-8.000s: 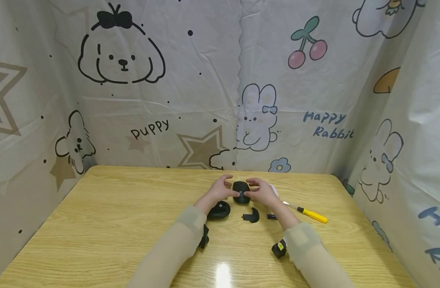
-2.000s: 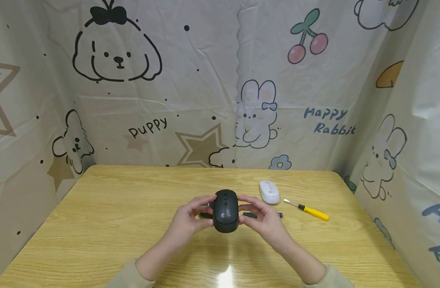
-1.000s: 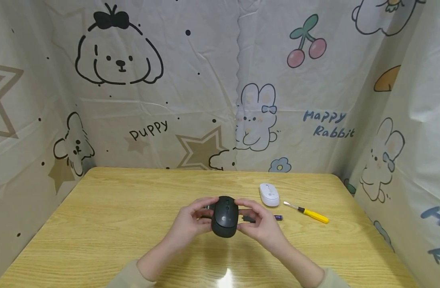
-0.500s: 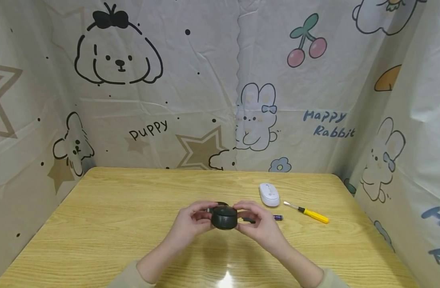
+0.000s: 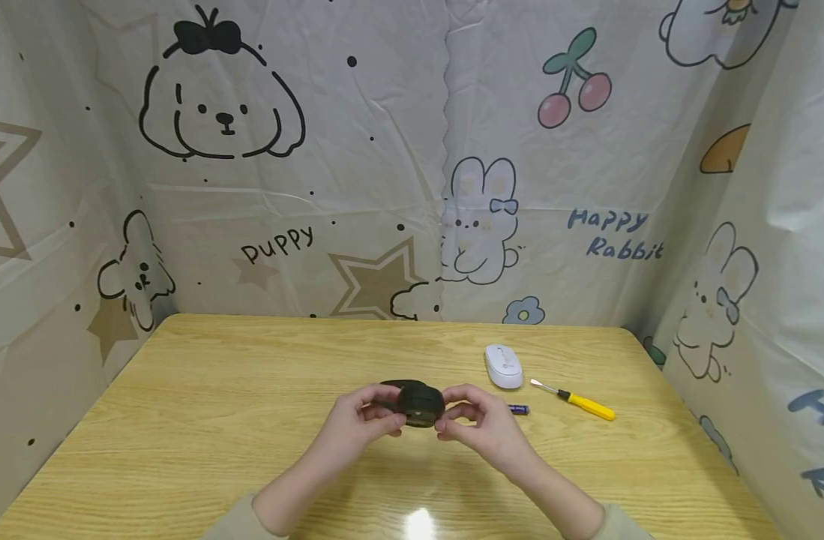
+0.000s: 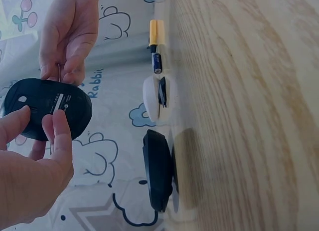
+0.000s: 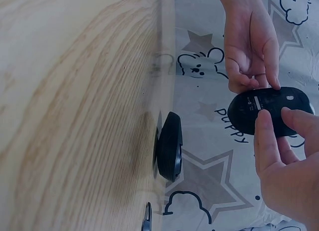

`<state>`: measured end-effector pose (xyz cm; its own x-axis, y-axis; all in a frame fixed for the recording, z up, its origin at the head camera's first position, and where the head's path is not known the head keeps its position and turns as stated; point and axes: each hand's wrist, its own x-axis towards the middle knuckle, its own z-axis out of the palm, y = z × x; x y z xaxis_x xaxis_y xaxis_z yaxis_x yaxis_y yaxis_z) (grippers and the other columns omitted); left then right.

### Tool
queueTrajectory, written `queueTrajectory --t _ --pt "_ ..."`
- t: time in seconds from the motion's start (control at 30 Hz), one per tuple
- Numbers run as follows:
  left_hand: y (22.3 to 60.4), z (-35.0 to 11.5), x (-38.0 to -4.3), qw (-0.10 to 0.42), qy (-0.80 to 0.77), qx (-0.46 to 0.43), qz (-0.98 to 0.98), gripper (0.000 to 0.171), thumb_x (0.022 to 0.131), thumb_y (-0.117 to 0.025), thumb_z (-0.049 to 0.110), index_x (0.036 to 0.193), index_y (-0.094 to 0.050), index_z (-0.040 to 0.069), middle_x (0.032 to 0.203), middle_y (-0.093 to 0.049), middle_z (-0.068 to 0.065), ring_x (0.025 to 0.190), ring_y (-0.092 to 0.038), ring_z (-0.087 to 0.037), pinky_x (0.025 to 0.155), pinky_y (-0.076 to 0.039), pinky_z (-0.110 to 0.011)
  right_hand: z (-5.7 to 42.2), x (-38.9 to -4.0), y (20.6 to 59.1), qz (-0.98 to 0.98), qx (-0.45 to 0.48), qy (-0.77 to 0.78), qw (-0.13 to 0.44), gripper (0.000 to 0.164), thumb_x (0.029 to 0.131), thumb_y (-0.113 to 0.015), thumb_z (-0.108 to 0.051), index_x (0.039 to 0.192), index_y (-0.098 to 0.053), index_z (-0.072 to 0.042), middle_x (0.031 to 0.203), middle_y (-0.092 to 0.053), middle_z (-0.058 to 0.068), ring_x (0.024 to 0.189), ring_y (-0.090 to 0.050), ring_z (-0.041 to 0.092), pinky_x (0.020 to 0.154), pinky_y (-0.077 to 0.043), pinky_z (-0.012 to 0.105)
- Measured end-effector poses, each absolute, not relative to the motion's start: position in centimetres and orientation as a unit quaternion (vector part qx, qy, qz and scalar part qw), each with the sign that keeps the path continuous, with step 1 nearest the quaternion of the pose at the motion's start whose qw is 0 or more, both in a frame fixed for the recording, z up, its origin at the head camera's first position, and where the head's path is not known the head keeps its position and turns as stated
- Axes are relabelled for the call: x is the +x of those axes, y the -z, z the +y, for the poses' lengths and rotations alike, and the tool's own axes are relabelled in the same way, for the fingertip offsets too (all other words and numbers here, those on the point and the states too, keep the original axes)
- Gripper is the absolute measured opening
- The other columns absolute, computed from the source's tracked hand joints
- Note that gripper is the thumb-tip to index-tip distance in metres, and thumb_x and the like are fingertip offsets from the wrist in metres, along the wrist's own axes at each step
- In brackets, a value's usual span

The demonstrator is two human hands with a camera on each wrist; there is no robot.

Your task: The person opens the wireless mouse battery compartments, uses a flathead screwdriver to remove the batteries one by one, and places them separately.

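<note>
Raised above the table is a black computer mouse (image 5: 421, 402), tilted so its underside with a small sensor window and label shows in both wrist views. My left hand (image 5: 359, 418) grips one side of it between thumb and fingers. On the opposite side my right hand (image 5: 484, 424) pinches its edge with curled fingers. A second black mouse (image 6: 158, 171) lies on the table behind the hands, and the held mouse partly hides it in the head view. Beyond the right hand lies a dark blue battery (image 5: 519, 409).
Toward the back right stands a white mouse (image 5: 503, 366). A yellow-handled screwdriver (image 5: 587, 405) lies to its right. The left wrist view shows a small black piece (image 6: 162, 92) beside the white mouse. A patterned cloth (image 5: 385, 150) hangs behind the table (image 5: 216, 405).
Earlier, both hands were farther back, at the black mouse. They brought it nearer, top facing up, then tilted it until its top went out of sight. The white mouse and screwdriver stayed put.
</note>
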<state>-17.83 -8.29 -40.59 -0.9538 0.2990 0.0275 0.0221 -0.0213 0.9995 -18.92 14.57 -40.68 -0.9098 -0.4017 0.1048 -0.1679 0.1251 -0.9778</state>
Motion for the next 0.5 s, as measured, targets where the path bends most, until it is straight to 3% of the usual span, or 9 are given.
queueTrajectory --t 0.3,0.5 --pt "40.90 -8.38 -17.99 0.097 -0.688 0.112 0.711 0.036 0.085 -0.071 0.017 0.112 -0.060 -0.003 0.099 -0.061 -0.010 0.077 -0.060 -0.016 0.063 -0.055 -0.028 14.51 -18.91 40.65 0.756 -0.192 0.618 0.098 0.038 0.083 -0.071 -0.012 0.115 -0.058 0.003 0.111 -0.059 0.020 0.084 -0.064 0.015 0.068 -0.058 0.037" --pt "40.66 -8.22 -17.81 0.086 -0.664 0.099 0.736 0.033 0.084 -0.071 0.021 0.109 -0.063 0.000 0.099 -0.064 -0.008 0.083 -0.058 -0.017 0.061 -0.052 -0.027 14.47 -18.96 40.66 0.771 -0.193 0.601 0.084 0.036 0.084 -0.070 -0.013 0.115 -0.058 0.003 0.106 -0.062 0.021 0.087 -0.063 0.019 0.065 -0.058 0.037"
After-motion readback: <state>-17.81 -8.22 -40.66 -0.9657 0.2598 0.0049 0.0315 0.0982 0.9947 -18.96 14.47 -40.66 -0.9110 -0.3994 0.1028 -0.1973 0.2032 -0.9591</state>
